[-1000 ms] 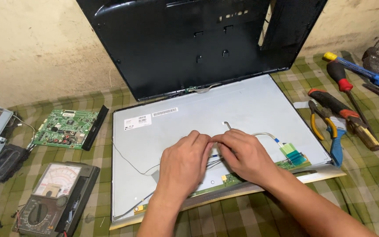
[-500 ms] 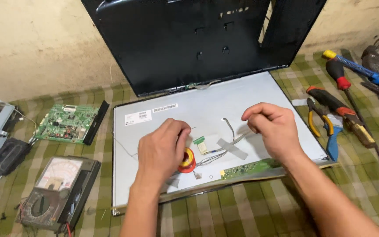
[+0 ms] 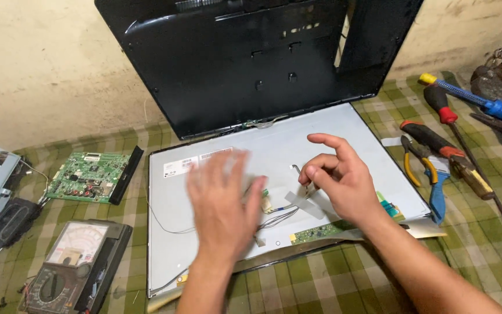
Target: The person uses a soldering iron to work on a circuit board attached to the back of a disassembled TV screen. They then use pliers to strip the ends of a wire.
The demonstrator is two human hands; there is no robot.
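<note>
- Tape strip (image 3: 302, 202) sat on the grey panel back (image 3: 332, 134): thin, limp, sticky (my guess), best peeled by its lifted end.
- Right hand (image 3: 338, 180) pinched that end.
- Left hand (image 3: 223, 203) was blurred, fingers spread, holding nothing, just left of the pinch.
- Pliers (image 3: 428, 174) lay well right.

Dim, warm light; left hand (image 3: 223, 204) motion-blurred, the rest sharp.
</note>
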